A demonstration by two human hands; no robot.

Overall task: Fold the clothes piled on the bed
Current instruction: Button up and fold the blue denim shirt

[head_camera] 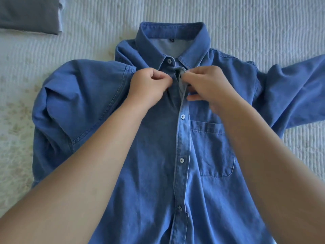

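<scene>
Shirt (202,147) is lying face-up mid-bed (246,23), sleeves spread. Left hand (147,83) and right hand (205,83) are pinching the placket edges together below the collar, apparently closing a button so the front holds flat for folding. Folded grey garment (28,13) is sitting at the far-left corner.

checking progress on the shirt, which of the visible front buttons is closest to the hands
The collar button, the topmost one, just above the left hand and right hand. The other buttons sit lower down the denim shirt placket, nearer the forearms.
</scene>
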